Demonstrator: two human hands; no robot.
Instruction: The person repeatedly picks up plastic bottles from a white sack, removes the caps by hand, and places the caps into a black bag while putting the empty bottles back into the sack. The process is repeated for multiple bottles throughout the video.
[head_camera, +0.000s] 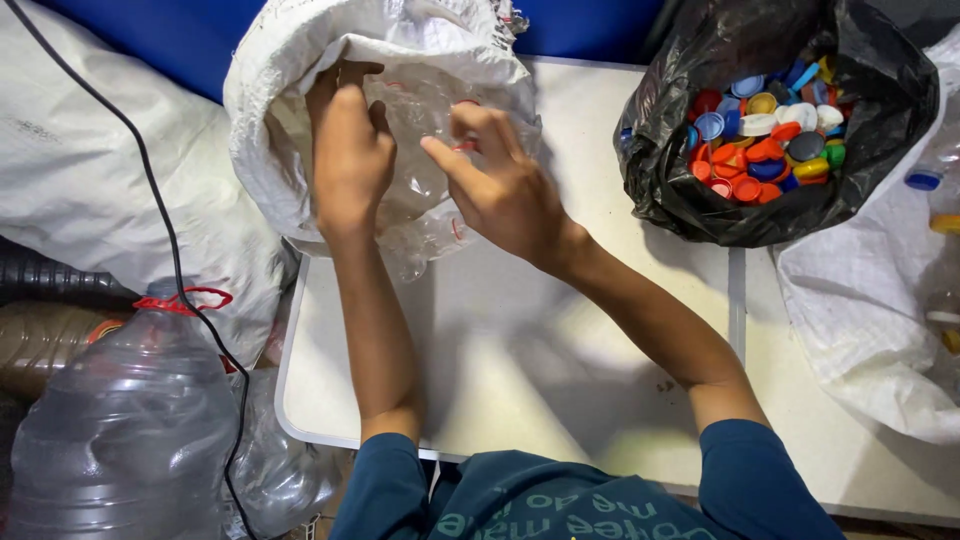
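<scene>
Left hand: the left hand (350, 150) reaches into the mouth of the white woven sack (270, 110); its fingertips go in among the clear plastic bottles (420, 190), so whether the grip has closed on one I cannot tell
Right hand: the right hand (500, 185) rests on the bottles just beside the left; fingers spread, thumb apart, grip not yet clamped on anything
Bottles: crushed and clear, some with red neck rings; they lie in the sack mouth at the far edge of the counter (520, 370), a few spilling onto it
Doing it well: in my judgement, steady the sack rim with one hand; take one bottle by the neck, since crushed walls slip
Caps: the black bag (680, 150) of coloured bottle caps (765, 140) sits to the right, well apart
Nearby: a large clear jug (130, 420) with a red handle ring stands off the counter, left; a black cable (160, 220) crosses it
</scene>
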